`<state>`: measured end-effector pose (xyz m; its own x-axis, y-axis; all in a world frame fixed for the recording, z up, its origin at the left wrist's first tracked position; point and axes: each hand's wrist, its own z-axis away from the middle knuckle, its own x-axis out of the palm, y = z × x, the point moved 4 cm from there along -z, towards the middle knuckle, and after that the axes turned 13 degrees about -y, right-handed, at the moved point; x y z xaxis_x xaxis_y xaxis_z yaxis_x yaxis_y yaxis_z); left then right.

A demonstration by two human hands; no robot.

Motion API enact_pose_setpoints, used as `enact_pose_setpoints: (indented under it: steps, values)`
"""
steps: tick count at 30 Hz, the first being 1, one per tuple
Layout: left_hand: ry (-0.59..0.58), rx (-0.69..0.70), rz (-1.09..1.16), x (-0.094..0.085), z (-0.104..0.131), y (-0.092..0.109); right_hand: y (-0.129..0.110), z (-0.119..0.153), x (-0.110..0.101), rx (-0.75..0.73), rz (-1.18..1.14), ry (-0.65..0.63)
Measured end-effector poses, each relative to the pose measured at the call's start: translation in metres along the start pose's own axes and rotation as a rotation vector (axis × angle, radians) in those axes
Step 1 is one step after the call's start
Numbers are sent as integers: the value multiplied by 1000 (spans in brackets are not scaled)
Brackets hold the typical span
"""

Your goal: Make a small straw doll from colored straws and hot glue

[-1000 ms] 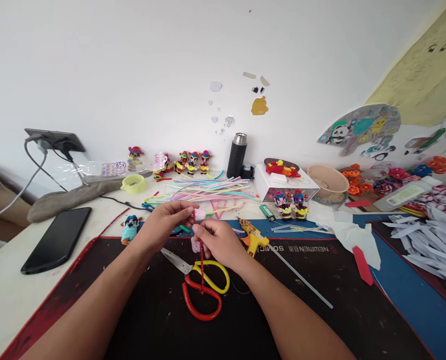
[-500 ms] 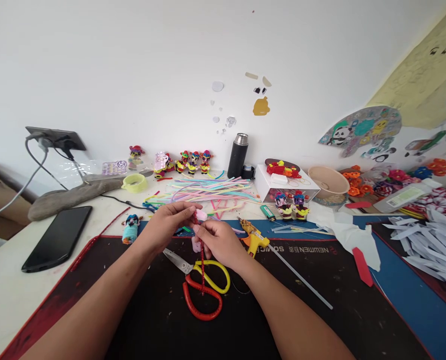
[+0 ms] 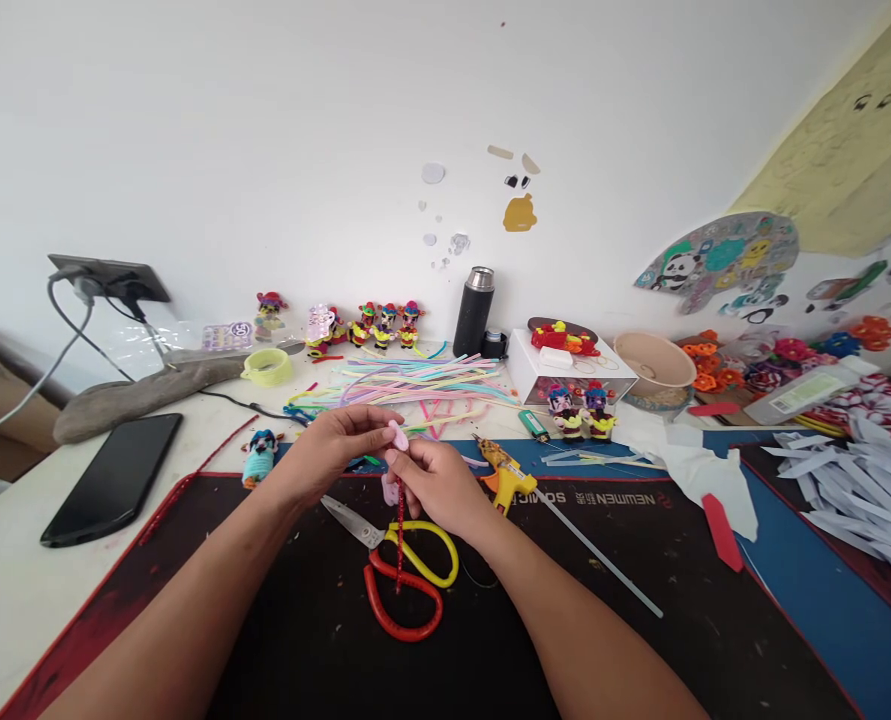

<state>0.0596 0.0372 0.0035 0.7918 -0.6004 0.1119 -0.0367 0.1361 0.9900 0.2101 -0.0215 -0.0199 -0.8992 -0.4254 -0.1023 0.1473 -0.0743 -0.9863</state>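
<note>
Above the mat, my left hand (image 3: 344, 445) pinches a small pale pink fuzzy piece (image 3: 398, 434) between thumb and fingertips. Close beside it, my right hand (image 3: 437, 485) is closed, its thumb against the lower end of that piece. A red tinsel pipe cleaner (image 3: 400, 545) hangs down from the right fingers, over the scissors. Another pale pink bit (image 3: 391, 490) shows beside the right fingers; whether it joins the rest is hidden. Below the hands lie scissors (image 3: 407, 580) with one red and one yellow handle.
A yellow glue gun (image 3: 509, 480) with a long glue stick lies right of my hands. Beyond are pastel pipe cleaners (image 3: 422, 382), a black flask (image 3: 473, 312) and several small figures (image 3: 387, 325). At left are a phone (image 3: 113, 480) and a turquoise-wrapped figure (image 3: 260, 460).
The pale pink piece has turned more upright between my fingertips. The red pipe cleaner's upper part, seen earlier at the left fingertips, is now hidden, and its hanging end has shifted slightly left.
</note>
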Motion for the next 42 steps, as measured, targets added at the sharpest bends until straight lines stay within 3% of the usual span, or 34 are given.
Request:
enact_pose_setpoints:
  steps: [10,21,31,36,42]
  values:
    - [231,124,114,-22,-1,5,-2,1,2,-15,8,-21]
    - [83,39,50,-14,-4,-2,-2,-1,-9,-47,44,92]
    - [-188,-43,-5,9,0,-5,4,-2,-9,-65,40,143]
    - [-181,-70,-97,5,1,-2,8,-2,-9,-79,104,219]
    - [-156,-60,-172,7,0,-2,14,-3,-5,-74,154,211]
